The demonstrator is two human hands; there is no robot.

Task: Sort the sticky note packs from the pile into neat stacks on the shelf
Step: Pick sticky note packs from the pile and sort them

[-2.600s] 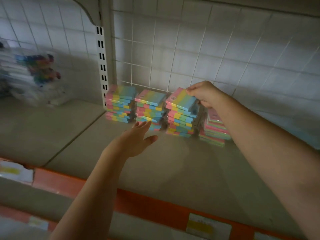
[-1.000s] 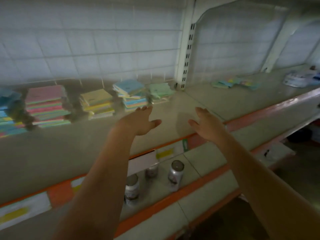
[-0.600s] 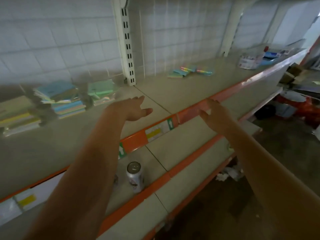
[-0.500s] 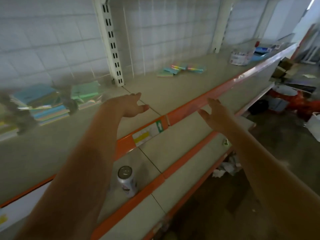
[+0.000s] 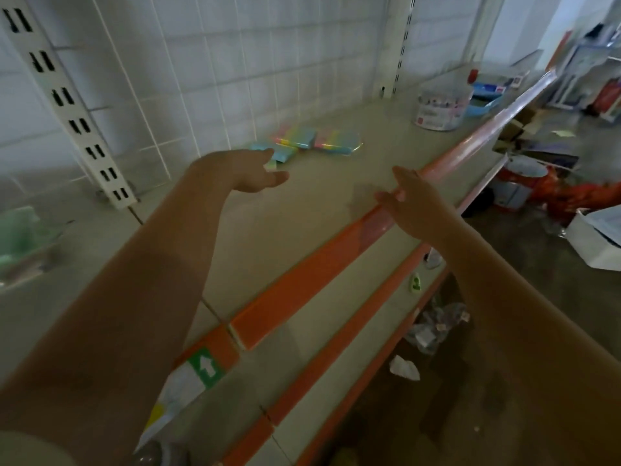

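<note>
- Left hand (image 5: 248, 173) held out over the shelf (image 5: 302, 210), palm down, fingers loosely extended, thumb sticking out to the right; holds nothing.
- Right hand (image 5: 411, 203) held out too, fingers straight and together, thumb spread left; empty, hovering over the orange front rail (image 5: 302, 280) of the shelf.
- Hands apart from each other, bare shelf surface between them.
- Sticky note packs (image 5: 316, 141) lie loose in a small flat pile just beyond the left hand's fingertips, further back toward the wire grid back panel (image 5: 235, 62); pastel stripes of pink, yellow, green and blue.
- One pale blue pack (image 5: 282, 155) of the pile sits right at the left fingertips; contact not clear, partly hidden by the fingers.
- Pile is up and left of the right hand, well apart from it.
- Blurred green stack (image 5: 20, 230) at far left edge, well left of the left forearm; too smeared for detail.
- Slotted white upright (image 5: 67, 105) up-left of the left hand.
- Round clear tub (image 5: 440, 109) with small items inside, far beyond the right hand on the same shelf.
- Lower shelves with orange edges below both forearms; green arrow label (image 5: 205, 366) on the rail under the left forearm.
- Floor right of the right arm has clutter: white box (image 5: 598, 237), red items, crumpled paper.
</note>
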